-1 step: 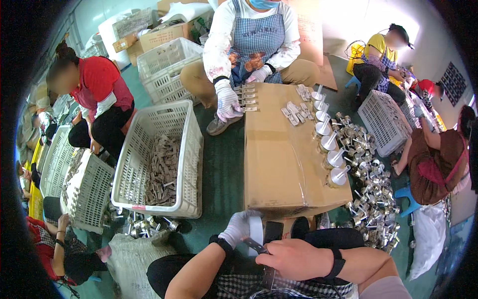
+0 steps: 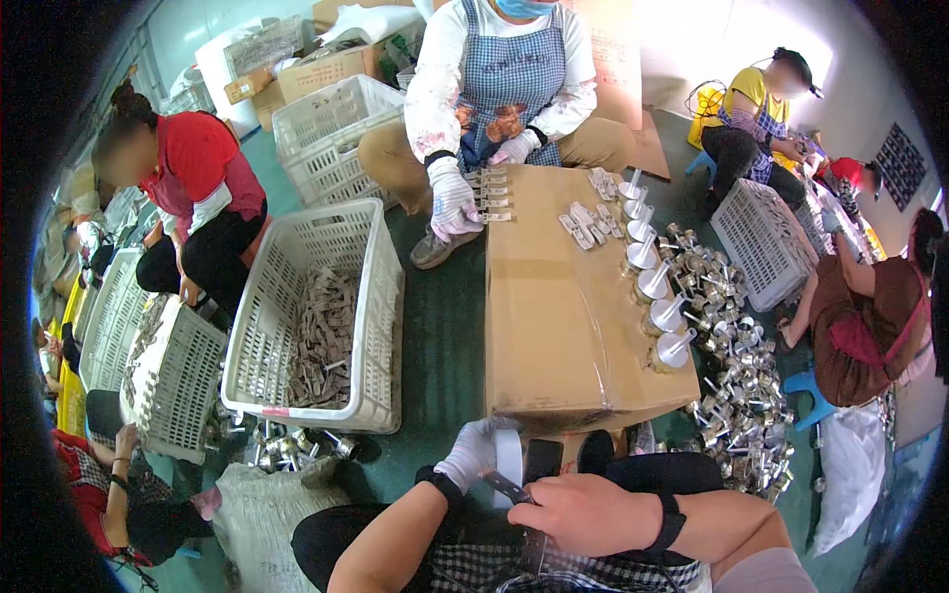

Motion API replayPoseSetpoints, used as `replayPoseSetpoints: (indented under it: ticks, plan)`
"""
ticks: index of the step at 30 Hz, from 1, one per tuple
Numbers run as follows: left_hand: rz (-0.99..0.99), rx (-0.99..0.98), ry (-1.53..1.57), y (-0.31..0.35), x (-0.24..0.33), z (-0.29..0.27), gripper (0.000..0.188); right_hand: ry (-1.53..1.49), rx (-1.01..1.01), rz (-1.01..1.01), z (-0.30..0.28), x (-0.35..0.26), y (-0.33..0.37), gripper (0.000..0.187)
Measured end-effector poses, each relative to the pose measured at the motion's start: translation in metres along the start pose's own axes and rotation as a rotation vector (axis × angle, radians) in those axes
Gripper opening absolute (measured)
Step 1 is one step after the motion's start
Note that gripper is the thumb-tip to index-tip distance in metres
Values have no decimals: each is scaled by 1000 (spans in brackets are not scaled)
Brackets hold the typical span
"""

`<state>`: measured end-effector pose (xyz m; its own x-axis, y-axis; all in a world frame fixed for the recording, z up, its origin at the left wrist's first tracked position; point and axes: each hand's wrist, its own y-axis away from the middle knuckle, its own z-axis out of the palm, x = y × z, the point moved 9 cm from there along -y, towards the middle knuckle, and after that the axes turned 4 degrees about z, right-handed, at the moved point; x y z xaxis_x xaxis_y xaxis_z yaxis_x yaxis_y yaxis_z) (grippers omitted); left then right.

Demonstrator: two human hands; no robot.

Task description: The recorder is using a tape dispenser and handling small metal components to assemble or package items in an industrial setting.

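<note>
In its white knit glove, my left hand is closed around a white ring-shaped piece held over my lap. My bare right hand is closed on a dark, narrow tool whose end lies against the white piece. A dark, square-ended thing shows just beyond my right fingers; whether it belongs to the tool I cannot tell. Both hands are in front of the near edge of a cardboard box. Along its right edge stands a row of white discs with stems.
Metal clip-like parts lie on the box, and a metal-fitting pile covers the floor to its right. A white crate of grey strips stands left. Across the box sits a masked person, gloved hand at its edge.
</note>
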<state>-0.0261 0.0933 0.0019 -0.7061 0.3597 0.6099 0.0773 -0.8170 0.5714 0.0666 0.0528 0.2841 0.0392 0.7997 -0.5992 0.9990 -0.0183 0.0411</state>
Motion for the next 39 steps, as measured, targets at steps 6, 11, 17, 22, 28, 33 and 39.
replayPoseSetpoints:
  ticks: [6, 11, 17, 22, 28, 33, 39]
  plan:
    - [-100, -5, 292, 0, -5, -3, 20, 29, -29, 19, 3, 3, -1, 25]
    - [-40, 26, 235, -1, -2, -3, 22, 7, -41, -3, -1, -3, -1, 20]
    - [-115, 82, 312, 2, -6, 3, 25, 8, -37, -7, -2, -4, 0, 22]
    - [-11, -31, 180, -3, -5, 1, 25, 13, -5, -37, -4, -6, -1, 22]
    - [-145, 92, 275, -3, -11, 2, 32, 25, -7, -23, -5, -3, 1, 21]
    - [-116, 6, 316, -9, -14, -3, 25, 17, -10, -23, -4, -4, 1, 20]
    - [-81, 9, 272, -8, -11, -2, 24, 11, -26, -11, -2, -2, 0, 19]
